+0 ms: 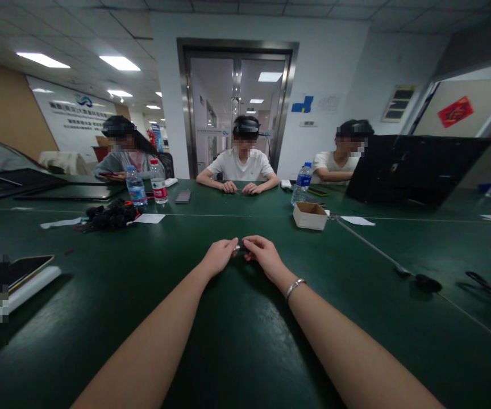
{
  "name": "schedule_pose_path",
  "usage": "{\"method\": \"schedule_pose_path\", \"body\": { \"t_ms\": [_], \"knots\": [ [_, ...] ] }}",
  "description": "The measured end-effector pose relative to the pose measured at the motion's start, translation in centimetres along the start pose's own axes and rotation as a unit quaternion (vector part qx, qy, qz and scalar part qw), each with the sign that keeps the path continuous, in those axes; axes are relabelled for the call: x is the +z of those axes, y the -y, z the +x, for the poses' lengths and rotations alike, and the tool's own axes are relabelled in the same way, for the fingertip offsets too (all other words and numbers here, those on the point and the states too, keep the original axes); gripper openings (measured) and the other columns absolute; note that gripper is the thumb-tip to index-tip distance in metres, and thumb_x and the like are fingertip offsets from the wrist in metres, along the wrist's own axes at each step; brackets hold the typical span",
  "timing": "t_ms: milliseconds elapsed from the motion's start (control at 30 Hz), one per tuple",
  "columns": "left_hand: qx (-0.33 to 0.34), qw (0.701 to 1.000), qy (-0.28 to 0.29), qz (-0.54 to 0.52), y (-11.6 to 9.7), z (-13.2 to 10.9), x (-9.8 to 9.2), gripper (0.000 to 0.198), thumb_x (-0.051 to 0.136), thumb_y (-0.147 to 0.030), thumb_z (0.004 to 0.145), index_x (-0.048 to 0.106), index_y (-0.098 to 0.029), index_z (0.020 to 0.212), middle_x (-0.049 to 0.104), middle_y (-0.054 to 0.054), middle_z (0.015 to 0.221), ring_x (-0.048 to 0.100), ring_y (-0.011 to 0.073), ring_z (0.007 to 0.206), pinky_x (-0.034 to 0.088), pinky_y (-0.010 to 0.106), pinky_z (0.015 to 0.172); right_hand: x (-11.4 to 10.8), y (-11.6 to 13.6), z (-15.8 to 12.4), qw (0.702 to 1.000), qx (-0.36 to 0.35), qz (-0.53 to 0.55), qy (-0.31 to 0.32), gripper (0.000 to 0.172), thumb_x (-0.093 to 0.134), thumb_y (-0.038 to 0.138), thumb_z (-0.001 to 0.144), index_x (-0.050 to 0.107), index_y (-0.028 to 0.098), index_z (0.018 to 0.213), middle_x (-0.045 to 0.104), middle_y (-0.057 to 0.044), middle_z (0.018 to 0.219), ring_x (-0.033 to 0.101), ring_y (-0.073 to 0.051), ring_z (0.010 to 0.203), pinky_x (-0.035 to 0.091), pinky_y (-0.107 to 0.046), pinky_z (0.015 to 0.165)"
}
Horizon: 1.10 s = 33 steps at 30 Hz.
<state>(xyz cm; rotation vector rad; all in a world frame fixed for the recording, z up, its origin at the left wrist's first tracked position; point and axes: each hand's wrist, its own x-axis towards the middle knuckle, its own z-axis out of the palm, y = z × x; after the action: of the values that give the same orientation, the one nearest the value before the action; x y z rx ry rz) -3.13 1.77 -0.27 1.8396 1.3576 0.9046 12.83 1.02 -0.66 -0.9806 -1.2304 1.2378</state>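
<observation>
My left hand (pixel 220 255) and my right hand (pixel 265 255) meet over the middle of the green table (pixel 245 341). Between their fingertips is a small black-and-silver piece (pixel 240 248), too small and too covered to name for sure. The left thumb and fingers pinch its pale, shiny end. On the other side, the right fingers close around its dark end. A silver bracelet circles my right wrist. Both forearms reach forward from the near edge of the view.
Ahead right stand an open cardboard box (pixel 310 216) and a water bottle (pixel 302 183). Left are a black cable bundle (pixel 111 216), two bottles and a phone (pixel 32 266). A cable (pixel 369 245) crosses the right side, near a large black monitor (pixel 411 170). Several people sit around the table.
</observation>
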Motion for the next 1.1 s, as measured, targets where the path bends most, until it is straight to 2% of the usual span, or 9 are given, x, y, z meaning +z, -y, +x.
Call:
{"method": "schedule_pose_path", "body": {
  "t_ms": [67, 167, 333, 433, 567, 700, 1000, 1100],
  "knots": [
    [-0.003, 1.000, -0.001, -0.002, 0.03, 0.03, -0.01, 0.054, 0.030, -0.061, 0.084, 0.058, -0.017, 0.070, 0.061, 0.004, 0.072, 0.054, 0.0165, 0.067, 0.040, 0.027, 0.063, 0.00, 0.01, -0.01, 1.000, 0.000, 0.000, 0.000, 0.035, 0.074, 0.040, 0.062, 0.065, 0.015, 0.086, 0.066, -0.002, 0.072, 0.057, -0.009, 0.051, 0.045, -0.023, 0.050],
    [0.018, 1.000, 0.004, -0.017, 0.20, 0.10, -0.03, 0.047, 0.035, -0.058, 0.083, 0.059, -0.018, 0.078, 0.063, 0.003, 0.077, 0.056, 0.0162, 0.072, 0.041, 0.026, 0.063, 0.01, 0.02, -0.03, 1.000, 0.000, 0.001, -0.002, 0.035, 0.074, 0.040, 0.063, 0.066, 0.015, 0.086, 0.066, -0.002, 0.072, 0.057, -0.009, 0.052, 0.045, -0.023, 0.050],
    [-0.004, 1.000, 0.007, 0.007, 0.30, 0.09, -0.06, 0.056, 0.028, -0.060, 0.084, 0.060, -0.016, 0.071, 0.062, 0.005, 0.071, 0.054, 0.0168, 0.066, 0.040, 0.028, 0.062, 0.03, 0.03, -0.07, 1.000, -0.004, -0.005, 0.005, 0.036, 0.074, 0.040, 0.063, 0.065, 0.014, 0.086, 0.066, -0.002, 0.073, 0.057, -0.009, 0.052, 0.045, -0.023, 0.051],
    [0.016, 1.000, 0.008, -0.003, 0.07, -0.06, -0.11, 0.052, 0.033, -0.060, 0.083, 0.060, -0.017, 0.076, 0.064, 0.004, 0.075, 0.055, 0.0167, 0.070, 0.040, 0.026, 0.064, 0.03, 0.06, -0.08, 1.000, -0.002, 0.001, 0.000, 0.036, 0.074, 0.041, 0.063, 0.065, 0.015, 0.086, 0.066, -0.002, 0.073, 0.057, -0.009, 0.052, 0.045, -0.023, 0.050],
    [0.004, 1.000, 0.007, 0.008, -0.15, -0.25, -0.19, 0.056, 0.028, -0.061, 0.084, 0.060, -0.017, 0.070, 0.063, 0.005, 0.072, 0.054, 0.0169, 0.067, 0.040, 0.027, 0.063, 0.02, 0.08, -0.11, 1.000, -0.005, -0.004, 0.004, 0.035, 0.074, 0.040, 0.063, 0.065, 0.015, 0.085, 0.066, -0.002, 0.072, 0.057, -0.009, 0.052, 0.046, -0.024, 0.051],
    [0.027, 1.000, 0.008, 0.004, -0.03, -0.26, -0.16, 0.052, 0.034, -0.062, 0.082, 0.061, -0.017, 0.076, 0.063, 0.004, 0.075, 0.056, 0.0168, 0.072, 0.041, 0.026, 0.063, -0.01, 0.14, -0.16, 1.000, -0.006, -0.005, 0.003, 0.035, 0.073, 0.041, 0.064, 0.065, 0.015, 0.086, 0.066, -0.002, 0.072, 0.057, -0.009, 0.053, 0.046, -0.023, 0.051],
    [0.028, 0.999, 0.015, -0.004, 0.10, -0.16, -0.09, 0.051, 0.033, -0.061, 0.083, 0.059, -0.017, 0.074, 0.061, 0.003, 0.074, 0.055, 0.0162, 0.071, 0.042, 0.026, 0.063, 0.05, 0.04, -0.04, 1.000, 0.000, 0.000, -0.001, 0.036, 0.074, 0.041, 0.063, 0.065, 0.015, 0.086, 0.065, -0.001, 0.071, 0.057, -0.009, 0.051, 0.045, -0.023, 0.050],
    [0.026, 0.999, 0.011, -0.021, -0.38, -0.48, -0.21, 0.046, 0.037, -0.059, 0.083, 0.059, -0.018, 0.085, 0.063, 0.003, 0.081, 0.057, 0.0163, 0.076, 0.044, 0.027, 0.068, -0.09, 0.16, -0.04, 1.000, 0.005, 0.009, -0.001, 0.035, 0.074, 0.041, 0.064, 0.064, 0.015, 0.085, 0.065, -0.002, 0.072, 0.057, -0.009, 0.051, 0.046, -0.023, 0.050]
  ]
}}
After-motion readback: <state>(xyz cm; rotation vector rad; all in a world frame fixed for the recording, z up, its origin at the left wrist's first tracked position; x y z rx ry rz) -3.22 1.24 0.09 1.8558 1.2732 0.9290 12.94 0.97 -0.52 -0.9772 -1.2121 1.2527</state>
